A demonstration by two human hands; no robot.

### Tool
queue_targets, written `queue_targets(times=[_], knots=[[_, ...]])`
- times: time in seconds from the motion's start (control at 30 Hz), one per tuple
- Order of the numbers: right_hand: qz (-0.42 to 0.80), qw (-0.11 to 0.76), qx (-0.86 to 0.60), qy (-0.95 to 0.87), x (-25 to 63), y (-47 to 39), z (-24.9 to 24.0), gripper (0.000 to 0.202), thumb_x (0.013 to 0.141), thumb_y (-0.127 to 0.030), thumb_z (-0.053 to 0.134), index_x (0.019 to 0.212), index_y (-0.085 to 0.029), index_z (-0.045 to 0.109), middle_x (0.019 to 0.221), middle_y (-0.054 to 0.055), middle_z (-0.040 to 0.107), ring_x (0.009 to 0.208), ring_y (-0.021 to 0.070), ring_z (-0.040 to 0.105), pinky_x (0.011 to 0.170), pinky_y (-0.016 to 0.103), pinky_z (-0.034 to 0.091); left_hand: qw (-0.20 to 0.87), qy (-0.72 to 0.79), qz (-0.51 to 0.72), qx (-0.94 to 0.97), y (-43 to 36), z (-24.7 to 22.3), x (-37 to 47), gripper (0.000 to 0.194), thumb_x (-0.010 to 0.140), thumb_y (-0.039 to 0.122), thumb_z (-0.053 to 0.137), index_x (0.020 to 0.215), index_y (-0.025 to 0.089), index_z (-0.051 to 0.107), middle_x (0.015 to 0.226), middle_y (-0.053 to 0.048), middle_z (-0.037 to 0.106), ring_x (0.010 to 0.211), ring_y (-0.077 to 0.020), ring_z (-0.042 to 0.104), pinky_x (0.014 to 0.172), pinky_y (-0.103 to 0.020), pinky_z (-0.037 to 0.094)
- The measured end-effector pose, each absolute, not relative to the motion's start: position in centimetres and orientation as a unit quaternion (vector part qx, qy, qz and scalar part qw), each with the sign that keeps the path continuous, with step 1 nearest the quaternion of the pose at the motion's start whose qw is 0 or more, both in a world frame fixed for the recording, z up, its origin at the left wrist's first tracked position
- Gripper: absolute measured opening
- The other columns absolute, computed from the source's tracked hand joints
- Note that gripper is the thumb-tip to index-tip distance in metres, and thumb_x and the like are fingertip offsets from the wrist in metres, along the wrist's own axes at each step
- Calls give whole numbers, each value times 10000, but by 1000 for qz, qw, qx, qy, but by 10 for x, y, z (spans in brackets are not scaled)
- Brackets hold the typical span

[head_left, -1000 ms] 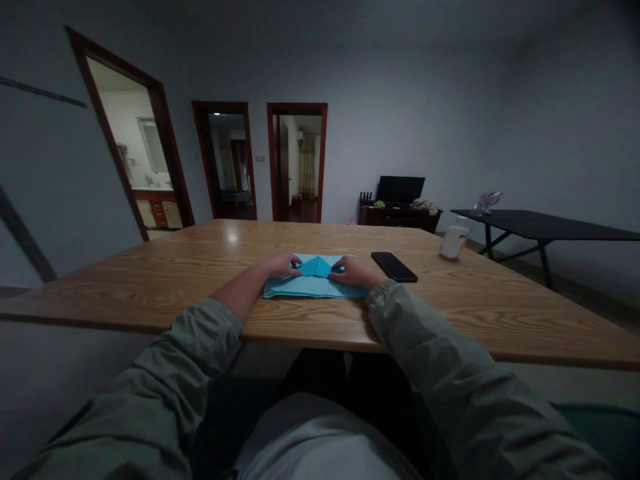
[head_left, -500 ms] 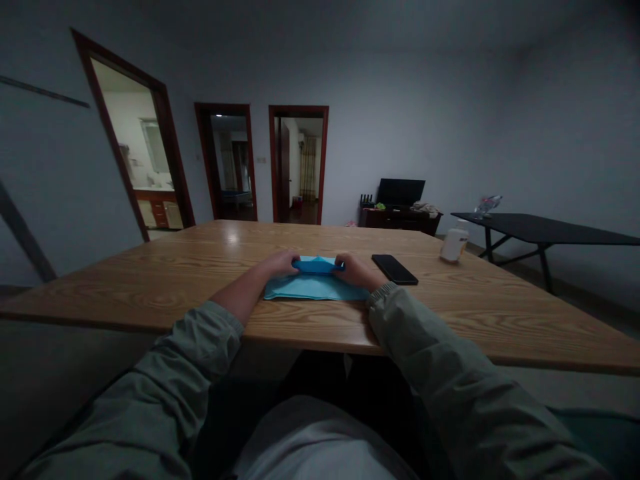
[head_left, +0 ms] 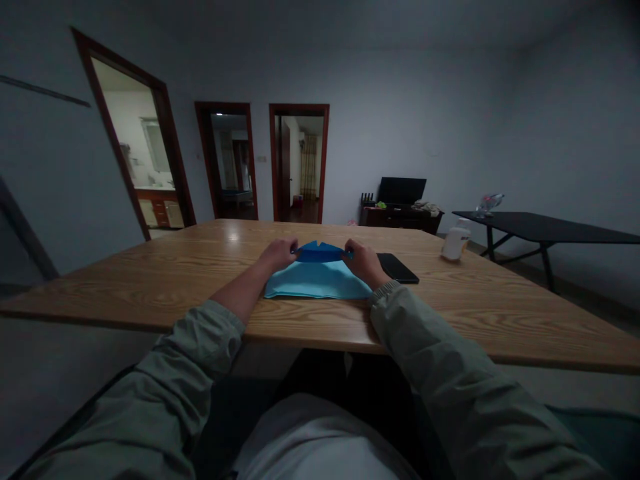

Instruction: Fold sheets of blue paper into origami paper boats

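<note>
A light-blue folded sheet [head_left: 317, 281] lies near the table's front edge, between my forearms. Its far part, a darker blue flap [head_left: 320, 255], is raised off the table with a small notch in its top edge. My left hand [head_left: 281, 255] pinches the flap's left end. At the right end, my right hand [head_left: 361, 260] grips the flap between thumb and fingers. Whether the flap and the sheet are one piece is not clear. A black phone [head_left: 399, 268] lies just right of my right hand, partly hidden by it.
The wooden table [head_left: 175, 287] spreads to both sides. A white bottle [head_left: 455, 243] stands at its right. Beyond are a black table [head_left: 545, 227] with a clear object on it, and a dark cabinet [head_left: 400, 219] bearing a screen.
Both hands have lifted the blue flap and moved slightly away from me and farther apart. More of the light-blue sheet shows beneath it.
</note>
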State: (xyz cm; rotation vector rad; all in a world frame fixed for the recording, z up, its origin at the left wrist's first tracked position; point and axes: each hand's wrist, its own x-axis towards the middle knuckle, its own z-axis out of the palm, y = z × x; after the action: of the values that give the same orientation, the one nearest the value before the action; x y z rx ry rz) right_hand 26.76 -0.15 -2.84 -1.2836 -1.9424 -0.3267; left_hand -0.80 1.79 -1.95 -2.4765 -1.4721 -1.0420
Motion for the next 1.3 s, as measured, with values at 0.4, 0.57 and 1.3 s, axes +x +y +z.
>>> queue_targets(times=[0.4,0.57,1.3], knots=[[248,553,-537,-587,258,15,-30,387,858,-549,556,965,-178,564,882,80,634,759,212,603,667,308,476,-284,-372,-528,-709,14,-13,6,370,799,507,593,685,157,560,619,7,521,566,-119,509,539,-257,456],[375,584,-452,-560,249,14,-32,252,836,-384,624,1022,-216,604,996,51,662,833,199,634,675,308,547,-436,-346,-568,-607,13,-8,4,441,724,550,679,859,134,622,709,-31,601,597,-139,576,557,-293,535],[466,703,-328,-425,283,1,2,207,773,-275,689,839,-216,502,644,-50,568,490,113,511,413,187,423,-488,-420,-428,-633,14,-4,-38,613,600,534,805,1072,178,641,1038,-119,701,861,-224,657,658,-310,533]])
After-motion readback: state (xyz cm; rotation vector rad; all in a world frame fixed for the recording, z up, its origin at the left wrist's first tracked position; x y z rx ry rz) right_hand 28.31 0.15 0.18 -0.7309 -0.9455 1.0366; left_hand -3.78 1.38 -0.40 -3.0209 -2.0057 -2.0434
